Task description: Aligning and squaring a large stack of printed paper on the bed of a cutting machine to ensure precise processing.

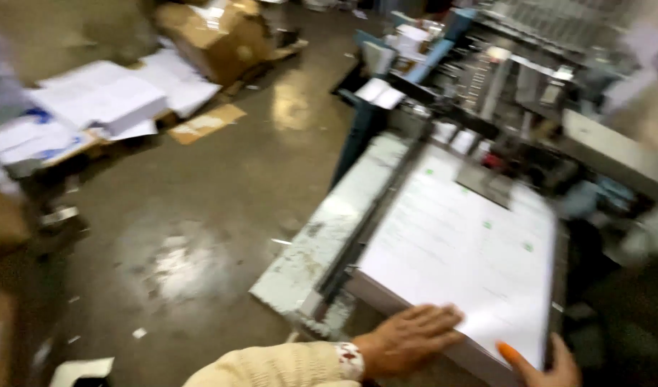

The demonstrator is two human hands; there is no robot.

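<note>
A thick stack of large white printed sheets (458,244) lies on the worn metal feed table (322,244) of a machine. My left hand (408,337), in a cream knitted sleeve, rests flat with fingers spread on the stack's near edge. My right hand (547,365) is at the stack's near right corner, only partly in view, with an orange-tipped finger touching the paper edge. Neither hand visibly holds anything. The view is blurred.
The machine's rollers and guides (515,79) rise behind the stack. Piles of white sheets (107,100) and a cardboard box (214,36) sit on the concrete floor (200,208) to the left. Paper scraps dot the floor.
</note>
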